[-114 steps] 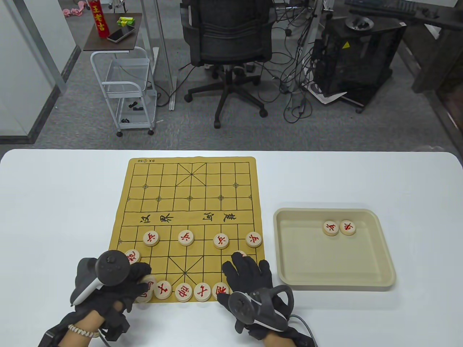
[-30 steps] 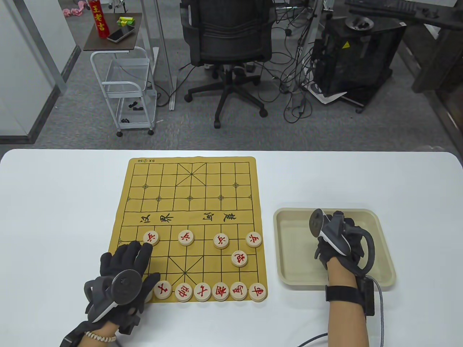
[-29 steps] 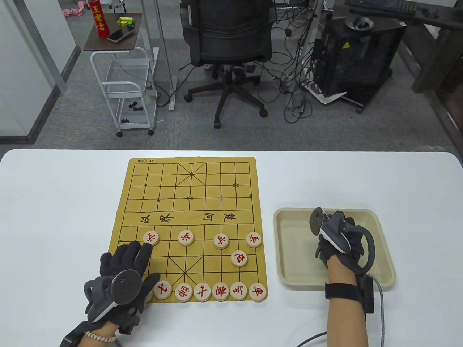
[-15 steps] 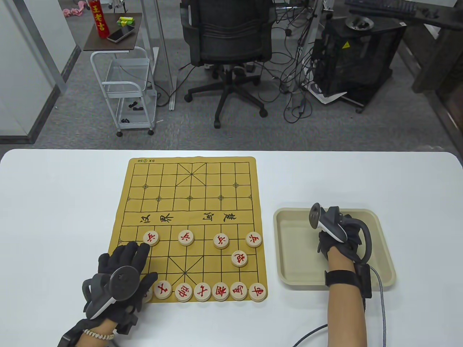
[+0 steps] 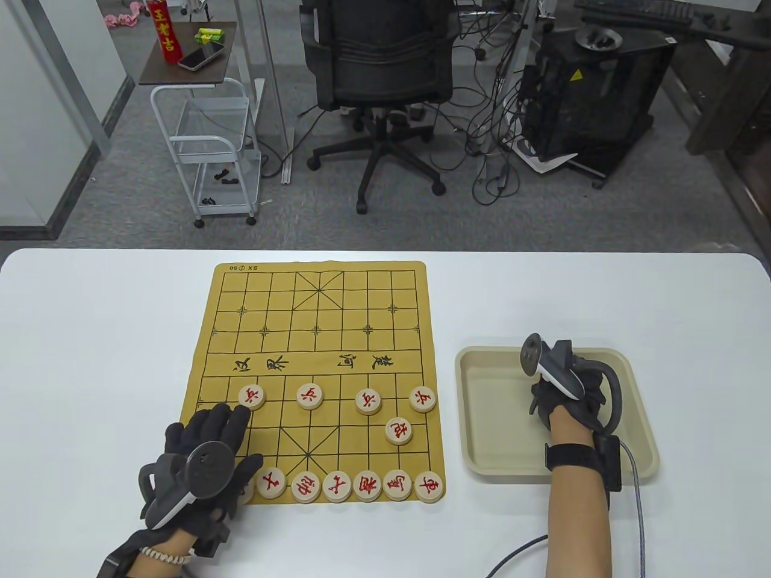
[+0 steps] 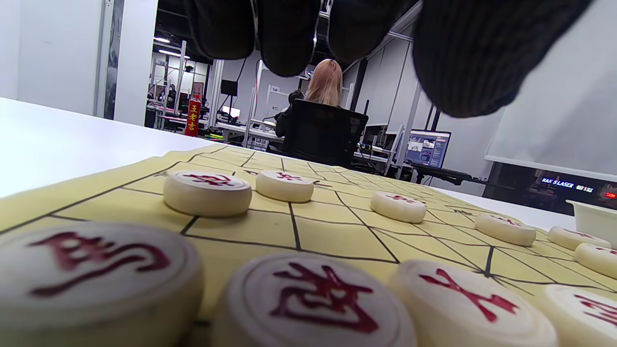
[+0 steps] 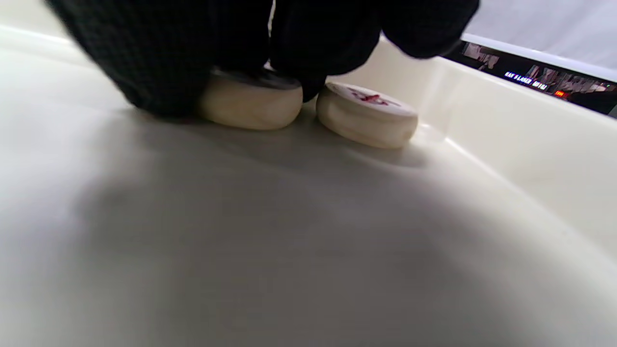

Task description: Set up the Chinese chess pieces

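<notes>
The yellow chess board [image 5: 313, 337] holds a near row of red pieces [image 5: 337, 486], several soldiers [image 5: 310, 395] and a cannon [image 5: 399, 431]. My left hand [image 5: 238, 436] lies spread over the board's near-left corner. In the left wrist view its fingertips [image 6: 289, 43] hang above the pieces [image 6: 207, 193] and hold nothing. My right hand [image 5: 563, 397] is inside the beige tray [image 5: 494, 421]. In the right wrist view its fingers [image 7: 313, 43] pinch one piece [image 7: 250, 108] that rests on the tray floor. A second piece [image 7: 368, 115] lies right beside it.
The tray stands right of the board, and its wall [image 7: 506, 125] rises just behind the two pieces. The board's far half is bare grid. A cable trails from my right wrist off the table's near edge. An office chair and a cart stand beyond the table.
My right hand has left the board's near row and gone into the tray, shifting slightly farther in during the last second. My left hand has slid up the board's left side and stayed there.
</notes>
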A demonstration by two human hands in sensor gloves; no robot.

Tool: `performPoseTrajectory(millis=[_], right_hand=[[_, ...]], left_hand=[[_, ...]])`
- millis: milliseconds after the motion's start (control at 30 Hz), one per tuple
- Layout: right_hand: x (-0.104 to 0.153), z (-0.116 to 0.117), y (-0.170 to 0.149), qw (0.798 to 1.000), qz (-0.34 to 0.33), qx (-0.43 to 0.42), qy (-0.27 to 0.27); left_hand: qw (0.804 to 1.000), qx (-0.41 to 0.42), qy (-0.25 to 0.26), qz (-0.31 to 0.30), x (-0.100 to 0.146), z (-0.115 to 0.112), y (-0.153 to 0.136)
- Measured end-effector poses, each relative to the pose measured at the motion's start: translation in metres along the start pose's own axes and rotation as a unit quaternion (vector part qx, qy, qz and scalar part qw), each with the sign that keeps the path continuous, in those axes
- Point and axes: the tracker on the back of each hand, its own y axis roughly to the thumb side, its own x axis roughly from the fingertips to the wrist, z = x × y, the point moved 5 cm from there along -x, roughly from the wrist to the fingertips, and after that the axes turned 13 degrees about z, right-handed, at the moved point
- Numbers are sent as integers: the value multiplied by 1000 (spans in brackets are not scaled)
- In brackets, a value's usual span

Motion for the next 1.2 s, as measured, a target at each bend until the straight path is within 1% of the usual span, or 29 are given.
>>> performPoseTrajectory(millis=[100,167,267,433,500,600,733,767,800,833,867,900,933,1000,1133,1200], right_hand=[[6,-6,1,999,11,11,-40],[13,-10,2,998,14,30,-58],[25,-20,4,996,8,28,-79],[66,-56,11,991,-37,-34,-121],[88,-71,17,987,-59,-59,-137],[120,-86,29,981,-88,-83,-151],[176,-101,55,967,-151,-116,-171],[187,-103,60,964,-162,-119,-176],[206,-105,69,958,-182,-121,-183],[223,-107,77,953,-202,-126,-188],[233,-106,81,950,-212,-131,-190],[252,-104,91,943,-236,-141,-188],[257,-103,94,941,-242,-144,-188],[284,-95,107,930,-272,-168,-180],[317,-76,122,916,-310,-181,-180],[322,-67,124,911,-315,-183,-191]], left_hand=[[1000,0,3,-1,0,0,0],[1000,0,4,-2,0,0,0],[1000,-9,12,-7,2,1,3],[1000,-6,12,-14,3,1,5],[1000,-2,13,-15,4,1,4],[1000,2,18,-23,7,4,5],[999,7,21,-30,11,5,8],[999,5,20,-32,11,5,9],[999,2,17,-34,11,4,10],[999,1,16,-36,12,3,11],[999,1,16,-38,12,3,11],[999,0,18,-40,13,3,12],[999,0,18,-41,13,3,12],[999,0,20,-44,15,4,14],[998,-4,21,-51,18,4,17],[998,-4,19,-53,18,3,20]])
